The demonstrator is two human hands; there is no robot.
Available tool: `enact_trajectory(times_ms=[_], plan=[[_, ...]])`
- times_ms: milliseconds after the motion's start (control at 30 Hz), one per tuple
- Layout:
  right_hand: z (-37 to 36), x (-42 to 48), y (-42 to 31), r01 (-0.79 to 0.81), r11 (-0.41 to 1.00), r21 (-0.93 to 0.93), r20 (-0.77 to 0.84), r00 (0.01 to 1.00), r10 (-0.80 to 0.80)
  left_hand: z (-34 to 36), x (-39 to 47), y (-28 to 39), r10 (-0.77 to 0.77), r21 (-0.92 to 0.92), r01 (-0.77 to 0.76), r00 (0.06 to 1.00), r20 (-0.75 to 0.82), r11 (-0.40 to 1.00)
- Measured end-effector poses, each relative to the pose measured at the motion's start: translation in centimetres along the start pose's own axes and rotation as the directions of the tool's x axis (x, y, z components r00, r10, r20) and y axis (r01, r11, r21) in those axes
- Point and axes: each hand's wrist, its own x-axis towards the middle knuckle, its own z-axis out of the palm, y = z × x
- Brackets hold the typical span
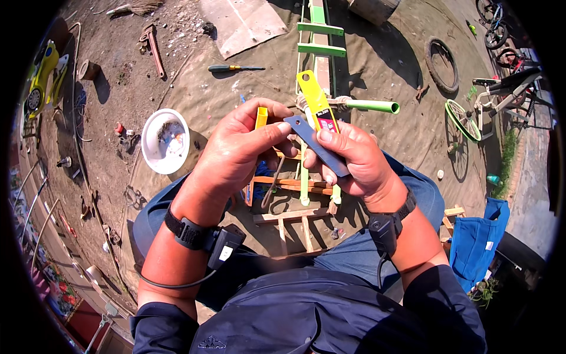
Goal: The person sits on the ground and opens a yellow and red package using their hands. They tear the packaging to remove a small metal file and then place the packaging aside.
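Observation:
My right hand (353, 155) holds a dark snap-off utility knife blade (319, 148) along its fingers, together with a yellow plastic blade case (312, 93) that has a hole at its tip and a printed label. My left hand (247, 141) is closed around a yellow-orange plastic piece (261, 116), whose top shows above the fingers. Its thumb tip is at the upper end of the blade; whether it grips the blade cannot be told. Beyond both hands lies a light green metal frame with an open tube end (373, 105).
A white basin (166, 141) with debris stands at the left. A screwdriver (236, 68), a red pipe wrench (153, 51) and a bicycle tire (441, 65) lie on the ground. A small wooden frame (292, 216) is between my legs. A bicycle wheel (463, 120) is at the right.

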Motion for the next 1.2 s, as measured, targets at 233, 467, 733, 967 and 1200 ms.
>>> enact_trajectory(times_ms=[233, 467, 733, 967, 1200], plan=[[0.0, -0.1, 0.1, -0.031, 0.997, 0.076, 0.008, 1.000, 0.030, 0.1, 0.1, -0.5, -0.005, -0.062, 0.007, 1.000, 0.028, 0.998], [0.0, -0.1, 0.5, -0.009, 1.000, -0.005, -0.054, 0.998, 0.009, 0.3, 0.1, -0.6, 0.006, -0.061, -0.005, 1.000, 0.011, 0.998], [1.1, -0.4, -0.2, 0.021, 0.982, -0.190, -0.110, 0.993, -0.042, 0.5, 0.0, -0.3, 0.014, -0.002, -0.014, 1.000, -0.017, 1.000], [1.0, -0.5, -0.2, 0.029, 0.978, -0.208, -0.102, 0.993, -0.051, 0.7, -0.3, 0.0, 0.062, 0.041, -0.061, 0.998, -0.028, 0.997], [0.5, -0.4, 0.2, -0.012, 0.990, -0.139, -0.100, 0.995, -0.001, 0.8, -0.5, 0.0, 0.088, 0.076, -0.084, 0.995, -0.049, 0.994]])
